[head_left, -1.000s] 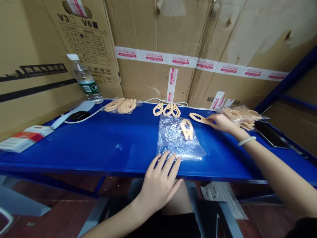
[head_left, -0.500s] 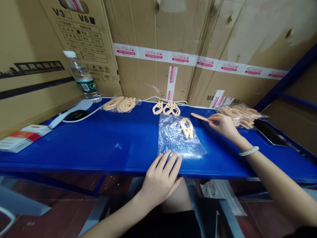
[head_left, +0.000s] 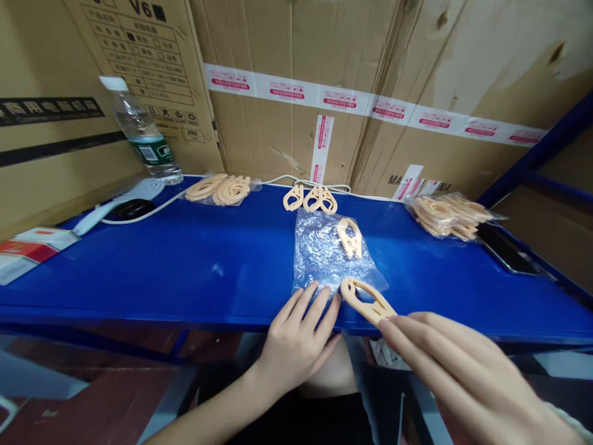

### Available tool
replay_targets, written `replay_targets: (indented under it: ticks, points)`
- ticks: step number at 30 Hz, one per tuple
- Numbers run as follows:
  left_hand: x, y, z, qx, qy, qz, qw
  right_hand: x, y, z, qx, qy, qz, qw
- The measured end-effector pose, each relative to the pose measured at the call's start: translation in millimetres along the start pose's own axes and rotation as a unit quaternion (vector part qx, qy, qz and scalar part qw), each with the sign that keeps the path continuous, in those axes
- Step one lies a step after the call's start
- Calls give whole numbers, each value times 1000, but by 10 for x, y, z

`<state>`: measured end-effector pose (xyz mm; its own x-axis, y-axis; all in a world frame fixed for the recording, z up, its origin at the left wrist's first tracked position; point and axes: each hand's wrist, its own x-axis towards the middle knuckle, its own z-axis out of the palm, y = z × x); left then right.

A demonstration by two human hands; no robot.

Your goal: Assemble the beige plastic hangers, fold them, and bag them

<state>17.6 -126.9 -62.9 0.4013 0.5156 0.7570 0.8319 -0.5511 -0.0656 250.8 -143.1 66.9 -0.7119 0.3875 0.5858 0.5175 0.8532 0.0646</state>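
My right hand pinches a beige folded plastic hanger by one end, over the table's front edge. The hanger's looped end points left, close to my left fingertips. My left hand lies with fingers apart at the front edge of a clear plastic bag, its fingertips touching the bag. Another beige folded hanger shows at the bag's right side; I cannot tell whether it lies in or on it. Behind the bag, 3 similar hangers stand in a row on the table.
Bagged hangers lie at the back left and right of the blue table. A phone is at far right. A water bottle, brush and small box stand left. Cardboard walls the back.
My right hand has brought the hanger from beside the right-hand pile towards me and left, near my left hand. My left hand stays at the bag's edge. The view has shifted slightly.
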Motion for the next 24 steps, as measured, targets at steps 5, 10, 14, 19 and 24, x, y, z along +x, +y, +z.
replay_targets:
  ticks: [5, 10, 14, 19, 24]
  points:
    - [-11, 4, 14, -16, 12, -2, 1000, 179, 74, 379, -62, -61, -97, 991]
    - [-25, 9, 42, -16, 48, 6, 999, 435, 237, 796, -140, -77, -128, 979]
    - [-21, 18, 37, -10, 46, 8, 999, 654, 374, 1115, -191, -110, -140, 965]
    - [-6, 16, 33, -11, 35, 5, 999, 971, 578, 1104, -122, -124, -112, 978]
    - [-1, 4, 34, -8, 32, 8, 999, 1409, 1270, 1043, 76, -134, -10, 988]
